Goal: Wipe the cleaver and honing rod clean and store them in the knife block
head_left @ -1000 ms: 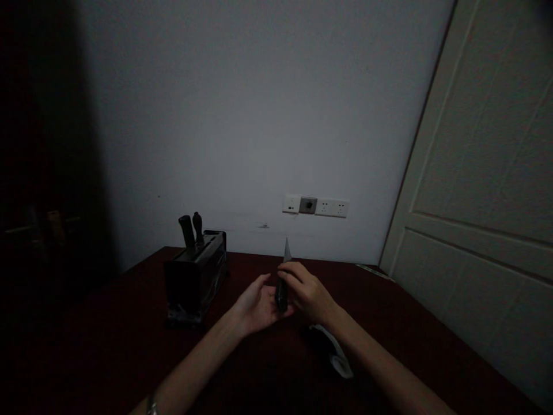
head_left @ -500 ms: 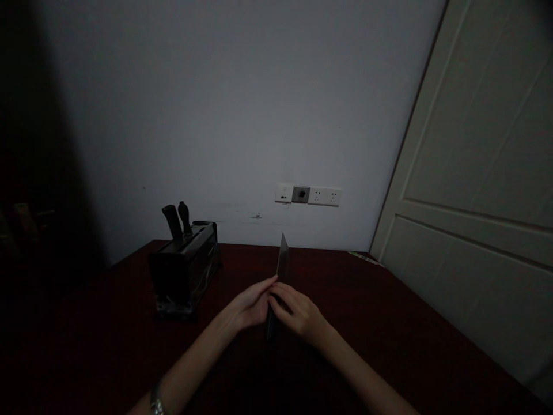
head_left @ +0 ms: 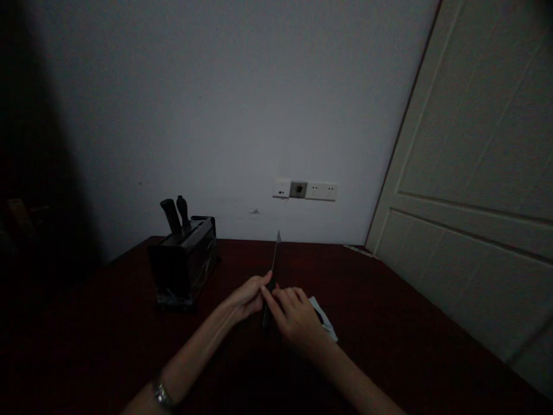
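The left hand (head_left: pixel 247 295) grips a knife (head_left: pixel 271 284) by its dark handle, low in the middle of the frame, blade pointing upward. The right hand (head_left: pixel 300 323) curls with its thumb against the handle; whether it grips cannot be told. A partly hidden white item (head_left: pixel 329 331) lies just beside it. A black holder (head_left: pixel 170 271) stands at left.

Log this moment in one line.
left hand: holding knife; right hand: at knife; knife: points toward wall; black holder: two handles protruding; pale item: partly behind right hand
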The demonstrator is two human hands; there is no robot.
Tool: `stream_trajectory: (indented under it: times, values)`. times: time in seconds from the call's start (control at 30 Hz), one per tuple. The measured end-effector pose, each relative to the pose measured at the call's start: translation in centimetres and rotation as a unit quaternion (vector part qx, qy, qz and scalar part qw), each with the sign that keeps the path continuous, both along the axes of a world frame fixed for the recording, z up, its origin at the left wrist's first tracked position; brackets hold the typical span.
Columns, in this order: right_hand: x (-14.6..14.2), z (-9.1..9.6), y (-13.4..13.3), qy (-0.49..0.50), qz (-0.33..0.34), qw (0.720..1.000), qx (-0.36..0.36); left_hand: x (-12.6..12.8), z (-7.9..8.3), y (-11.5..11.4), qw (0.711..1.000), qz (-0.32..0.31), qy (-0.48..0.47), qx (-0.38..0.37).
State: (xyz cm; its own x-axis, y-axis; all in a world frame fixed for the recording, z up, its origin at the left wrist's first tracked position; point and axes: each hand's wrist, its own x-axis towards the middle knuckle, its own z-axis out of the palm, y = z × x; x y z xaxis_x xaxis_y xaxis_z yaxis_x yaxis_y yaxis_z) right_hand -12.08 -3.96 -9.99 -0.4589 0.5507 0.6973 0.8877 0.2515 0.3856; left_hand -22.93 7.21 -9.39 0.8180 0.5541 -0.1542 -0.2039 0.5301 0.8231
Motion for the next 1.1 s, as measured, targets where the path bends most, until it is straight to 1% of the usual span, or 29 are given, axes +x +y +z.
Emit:
stream_trajectory:
  times: [0.07,0.17,0.27,0.33,0.4,0.47,0.53,0.6,0.7,0.83,0.97,1.1]
  values:
    - [0.1,0.0,-0.9,0.022,-0.004,1.000,-0.015,-0.2,-0.1,0.4,1.000,0.003,-0.002,0.022]
    - [1.4,-0.2,-1.8,0.080,-0.003,0.997,0.012,-0.3,-0.3,0.7,0.999,0.003,-0.004,0.039]
    - [3.8,-0.9,-1.8,0.139,-0.051,0.988,0.039,-0.1,-0.8,0.8,0.999,0.026,0.004,0.040]
    - [5.6,-1.9,-1.6,0.161,-0.101,0.981,0.030,0.1,-1.0,0.7,0.999,0.035,0.013,0.038]
    - [7.2,-3.2,-1.4,0.176,-0.141,0.974,0.007,0.4,-1.3,0.7,0.999,0.037,0.021,0.028]
    - [8.4,-4.7,-1.2,0.194,-0.162,0.967,-0.013,0.6,-1.5,0.7,0.999,0.032,0.024,0.014]
    - [9.0,-6.0,-1.3,0.215,-0.157,0.963,-0.036,0.8,-1.9,0.7,1.000,0.024,0.008,0.000]
    - [9.1,-7.0,-1.3,0.234,-0.138,0.959,-0.074,0.9,-2.3,0.8,1.000,0.012,-0.021,-0.015]
    - [8.6,-7.7,-1.5,0.249,-0.119,0.950,-0.148,0.9,-3.1,0.9,0.998,0.010,-0.061,-0.028]
    - [8.0,-8.7,-1.6,0.269,-0.127,0.929,-0.220,0.5,-4.2,0.9,0.995,0.005,-0.082,-0.060]
    - [8.1,-9.6,-1.6,0.305,-0.087,0.916,-0.244,-0.2,-4.7,0.9,0.987,-0.024,-0.111,-0.113]
    - [8.5,-9.8,-1.4,0.350,-0.043,0.904,-0.240,-1.3,-4.5,1.0,0.979,-0.051,-0.155,-0.120]
